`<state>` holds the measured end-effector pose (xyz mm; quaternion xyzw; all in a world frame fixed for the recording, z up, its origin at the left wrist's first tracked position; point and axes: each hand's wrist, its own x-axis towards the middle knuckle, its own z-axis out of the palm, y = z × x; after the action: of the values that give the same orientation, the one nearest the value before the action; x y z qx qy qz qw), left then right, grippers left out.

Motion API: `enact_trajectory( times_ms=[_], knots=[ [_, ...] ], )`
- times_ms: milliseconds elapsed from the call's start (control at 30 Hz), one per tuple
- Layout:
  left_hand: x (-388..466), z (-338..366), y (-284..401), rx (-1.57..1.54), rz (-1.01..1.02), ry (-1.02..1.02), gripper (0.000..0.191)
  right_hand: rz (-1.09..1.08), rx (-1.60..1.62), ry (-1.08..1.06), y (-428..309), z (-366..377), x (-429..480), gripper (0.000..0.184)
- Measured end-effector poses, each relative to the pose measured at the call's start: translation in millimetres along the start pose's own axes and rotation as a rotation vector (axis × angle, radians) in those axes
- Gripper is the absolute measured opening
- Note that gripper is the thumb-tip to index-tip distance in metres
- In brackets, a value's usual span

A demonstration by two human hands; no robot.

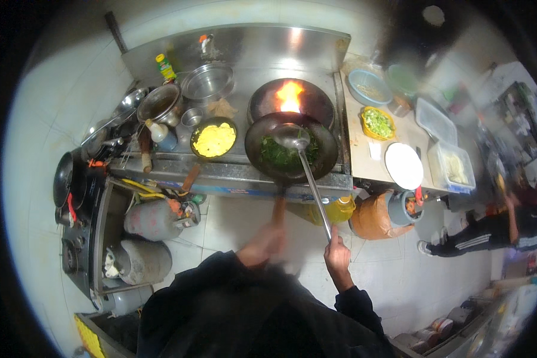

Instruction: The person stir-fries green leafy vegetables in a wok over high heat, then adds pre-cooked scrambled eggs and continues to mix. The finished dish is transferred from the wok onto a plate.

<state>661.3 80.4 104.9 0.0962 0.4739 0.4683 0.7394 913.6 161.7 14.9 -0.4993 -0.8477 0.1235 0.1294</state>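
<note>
My left hand [264, 241], blurred, grips the wooden handle of a dark wok [257, 150]. Chopped leafy greens [279, 154] lie inside that wok. In my right hand [338, 253] is the long handle of a metal ladle [291, 135], whose bowl is over the greens. Flames [290, 96] rise at the wok's far rim, in front of a second, larger round pan [262, 100] on the stove. To the left, a small pan [194, 150] with a wooden handle holds yellow cooked egg [215, 139].
Left on the steel stove top stand a metal pot [176, 114], a basin [208, 83] and a squeeze bottle [161, 134]. A side table holds a white plate [404, 165], a yellow basket [391, 134] and plastic tubs. Gas cylinders [147, 219] stand below. Another person [492, 228] is at far right.
</note>
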Motion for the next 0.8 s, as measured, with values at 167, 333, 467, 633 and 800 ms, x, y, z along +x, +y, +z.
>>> enact_trajectory(
  times_ms=[167, 333, 467, 633, 800],
  knots=[
    [7, 18, 32, 0.112, 0.109, 0.043, 0.022, -0.046, 0.229, 0.053, -5, -41, 47, 0.064],
    [68, 31, 73, 0.566, 0.923, 0.088, 0.021, 0.027, 0.458, 0.038, -13, -52, 83, 0.055],
    [39, 27, 85, 0.188, 0.083, -0.003, 0.017, -0.186, 0.422, 0.278, -13, -52, 93, 0.053],
    [92, -3, 125, 0.575, 0.547, -0.023, 0.012, 0.142, 0.574, -0.078, -31, -51, 125, 0.051],
    [57, -24, 112, 0.209, -0.013, -0.086, 0.012, -0.039, 0.65, 0.084, -33, -34, 151, 0.054]
  ],
)
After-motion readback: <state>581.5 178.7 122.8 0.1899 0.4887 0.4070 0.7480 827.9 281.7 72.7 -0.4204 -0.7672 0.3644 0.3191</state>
